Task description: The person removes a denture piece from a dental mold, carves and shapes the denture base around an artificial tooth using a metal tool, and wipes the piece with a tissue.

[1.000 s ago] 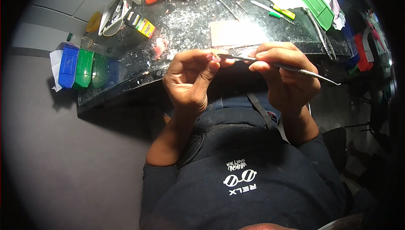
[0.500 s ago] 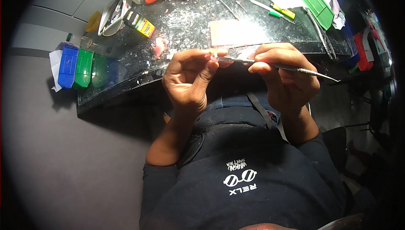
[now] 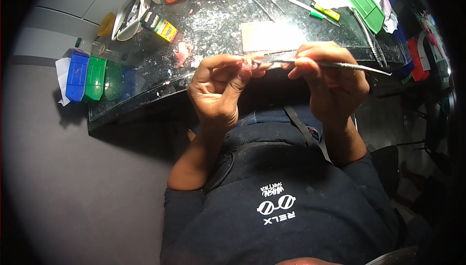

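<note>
Between the thumb and fingers of my left hand (image 3: 217,87) is a small pink denture piece (image 3: 249,65) with a pale, tooth-like part; its far side is hidden by the fingers. My right hand (image 3: 336,78) grips a slim, double-ended metal wax carver (image 3: 347,66) like a pen. The carver's flat blade points left and meets or nearly meets the pink piece; actual contact cannot be made out. Its thin hooked end sticks out to the right past my knuckles. Both hands are raised in front of the bench's near edge.
Pale scraps litter the black bench (image 3: 208,39). On it lie a pink wax sheet (image 3: 252,35), a pink wax lump (image 3: 183,53), a yellow-black box (image 3: 160,27), a green-handled knife (image 3: 306,7) and a yellow lighter (image 3: 326,11). Blue (image 3: 77,78) and green bins (image 3: 96,79) hang at left.
My right hand has shifted and turned slightly, tilting the carver so its hooked end sits lower and its blade looks broader. The pink piece has rotated a little in my left fingers.
</note>
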### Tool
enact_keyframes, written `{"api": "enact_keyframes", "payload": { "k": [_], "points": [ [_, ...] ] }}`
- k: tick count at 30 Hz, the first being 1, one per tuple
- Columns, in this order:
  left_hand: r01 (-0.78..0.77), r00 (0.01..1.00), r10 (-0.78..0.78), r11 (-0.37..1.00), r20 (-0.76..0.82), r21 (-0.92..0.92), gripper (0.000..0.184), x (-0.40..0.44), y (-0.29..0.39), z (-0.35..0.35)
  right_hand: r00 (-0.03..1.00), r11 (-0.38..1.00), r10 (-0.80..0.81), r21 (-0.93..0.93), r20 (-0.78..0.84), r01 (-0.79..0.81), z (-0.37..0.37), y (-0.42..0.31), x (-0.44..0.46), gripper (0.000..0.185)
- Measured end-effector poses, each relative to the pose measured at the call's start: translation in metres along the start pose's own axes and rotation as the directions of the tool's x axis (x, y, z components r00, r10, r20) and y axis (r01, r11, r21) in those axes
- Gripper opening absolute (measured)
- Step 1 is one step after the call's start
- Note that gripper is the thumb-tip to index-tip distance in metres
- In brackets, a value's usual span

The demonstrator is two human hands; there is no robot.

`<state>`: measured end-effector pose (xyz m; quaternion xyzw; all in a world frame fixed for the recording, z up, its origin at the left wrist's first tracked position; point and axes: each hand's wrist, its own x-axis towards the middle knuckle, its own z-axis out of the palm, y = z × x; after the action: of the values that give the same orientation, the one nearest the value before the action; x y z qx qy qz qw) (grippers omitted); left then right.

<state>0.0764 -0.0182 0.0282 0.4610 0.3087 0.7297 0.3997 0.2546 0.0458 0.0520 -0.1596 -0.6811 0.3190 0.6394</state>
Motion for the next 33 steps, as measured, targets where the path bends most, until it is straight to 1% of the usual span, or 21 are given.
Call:
{"api": "enact_keyframes", "payload": {
  "k": [2,3,4,6,7,12,14,15,16,18,22,24,25,26,28,33],
  "points": [
    [-0.012,1.0,0.012,1.0,-0.008,0.013,0.019,0.002,-0.003,-0.003,0.998,0.997,0.027,0.074,-0.051,-0.023,-0.001,0.004,0.003,0.015],
    [-0.018,1.0,0.018,0.997,-0.01,0.076,0.018,0.004,-0.004,-0.007,0.998,0.989,0.018,0.146,-0.056,-0.009,-0.003,0.011,0.006,0.017],
    [-0.023,1.0,0.025,0.99,-0.012,0.139,0.017,0.006,-0.005,-0.01,0.991,0.984,0.08,0.169,-0.103,-0.062,-0.005,0.015,0.007,0.015],
    [-0.025,0.999,0.029,0.985,-0.023,0.169,0.016,0.009,-0.006,-0.013,0.982,0.973,0.14,0.203,-0.126,-0.112,-0.011,0.022,0.015,0.014],
    [-0.027,0.999,0.034,0.98,-0.033,0.199,0.016,0.011,-0.006,-0.015,0.976,0.974,0.164,0.18,-0.146,-0.137,-0.014,0.027,0.016,0.014],
    [-0.082,0.996,0.088,0.984,-0.032,0.156,0.021,0.019,-0.01,-0.023,0.942,0.964,0.265,0.052,-0.207,-0.26,-0.023,0.048,0.022,0.016],
    [-0.2,0.98,0.197,0.969,0.029,0.145,0.022,0.024,-0.009,-0.026,0.931,0.955,0.293,0.017,-0.22,-0.297,-0.026,0.06,0.024,0.017],
    [-0.203,0.979,0.199,0.969,0.045,0.142,0.023,0.025,-0.009,-0.031,0.93,0.951,0.301,-0.007,-0.211,-0.31,-0.026,0.064,0.025,0.017],
    [-0.187,0.982,0.184,0.968,0.034,0.168,0.018,0.026,-0.006,-0.032,0.926,0.951,0.302,0.007,-0.226,-0.308,-0.025,0.068,0.025,0.017],
    [-0.151,0.989,0.15,0.973,0.017,0.175,0.019,0.028,-0.003,-0.034,0.929,0.947,0.31,-0.021,-0.203,-0.32,-0.024,0.075,0.027,0.016],
    [-0.14,0.99,0.138,0.974,0.026,0.177,0.022,0.034,0.002,-0.04,0.925,0.939,0.326,-0.049,-0.195,-0.341,-0.019,0.086,0.024,0.014],
    [-0.134,0.991,0.129,0.953,0.038,0.27,0.023,0.037,0.005,-0.043,0.927,0.94,0.318,-0.064,-0.198,-0.336,-0.016,0.089,0.024,0.013],
    [-0.162,0.987,0.15,0.947,0.062,0.277,0.024,0.038,0.002,-0.047,0.929,0.938,0.32,-0.077,-0.184,-0.339,-0.016,0.091,0.023,0.013],
    [-0.158,0.987,0.149,0.948,0.054,0.275,0.024,0.04,0.001,-0.05,0.929,0.936,0.325,-0.079,-0.178,-0.342,-0.016,0.091,0.024,0.013],
    [-0.167,0.985,0.144,0.938,0.096,0.304,0.023,0.043,0.002,-0.054,0.93,0.937,0.32,-0.088,-0.181,-0.339,-0.015,0.092,0.024,0.013],
    [-0.171,0.984,0.147,0.927,0.097,0.334,0.021,0.047,0.0,-0.058,0.932,0.934,0.327,-0.094,-0.159,-0.344,-0.017,0.093,0.026,0.012]
  ]
}}
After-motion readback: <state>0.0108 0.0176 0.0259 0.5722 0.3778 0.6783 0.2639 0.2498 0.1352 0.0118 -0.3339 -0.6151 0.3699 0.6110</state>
